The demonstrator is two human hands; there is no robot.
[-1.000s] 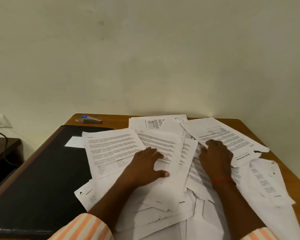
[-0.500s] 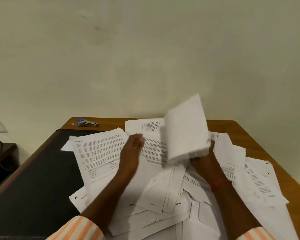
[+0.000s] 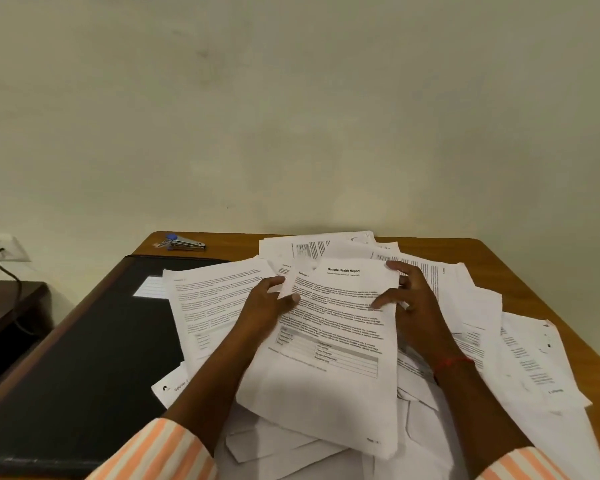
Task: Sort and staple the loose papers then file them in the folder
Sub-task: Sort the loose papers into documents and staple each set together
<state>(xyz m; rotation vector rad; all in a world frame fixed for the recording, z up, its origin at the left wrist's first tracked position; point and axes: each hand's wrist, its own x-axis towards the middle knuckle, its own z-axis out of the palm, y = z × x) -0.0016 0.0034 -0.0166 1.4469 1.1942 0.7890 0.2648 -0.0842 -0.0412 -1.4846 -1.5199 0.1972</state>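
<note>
Over the paper pile (image 3: 482,306), my left grip (image 3: 267,303) and right grip (image 3: 416,299) pinch the health report (image 3: 340,327); a loose hold could drop it among the others.

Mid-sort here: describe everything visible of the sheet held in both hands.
The sheet is white printed paper headed "Sample Health Report", with black text paragraphs, a grey-rowed table below them and a page mark at its near right corner. It faces up, slightly curved, over the loose papers. The left hand pinches its left edge, thumb on top; the right hand grips its right edge near the top. Unclear if it is one sheet or several.
</note>
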